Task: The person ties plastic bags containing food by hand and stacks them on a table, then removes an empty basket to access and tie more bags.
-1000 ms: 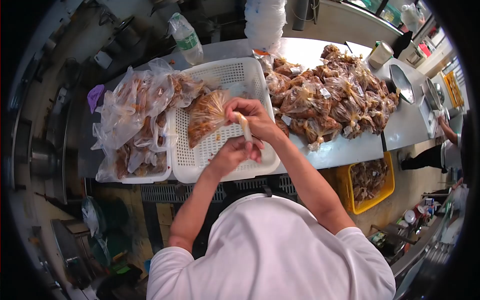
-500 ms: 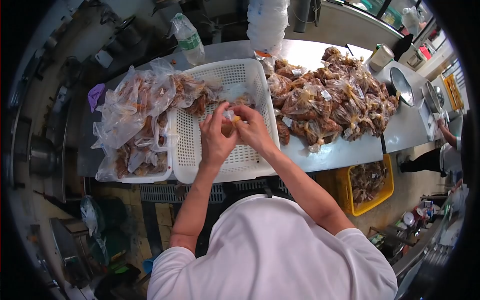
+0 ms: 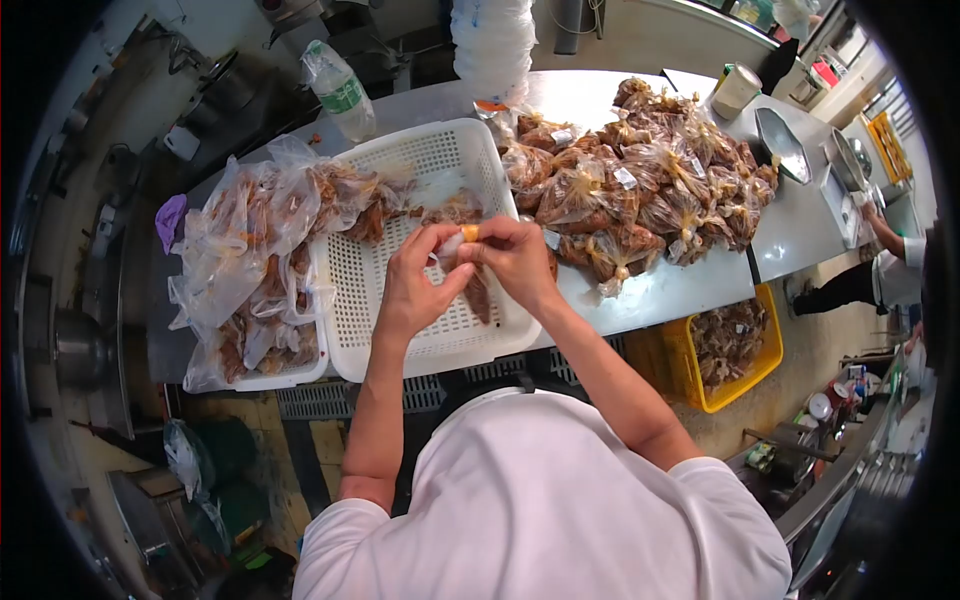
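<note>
1. On my head feed, I watch the left hand and right hand meet, curled fingertips pinching a bag's neck.
2. It shows brown contents, a yellow bit at the fingertips, over the white basket near its right edge.
3. A second ago, it sat left of the right hand; now it shows between both.
</note>
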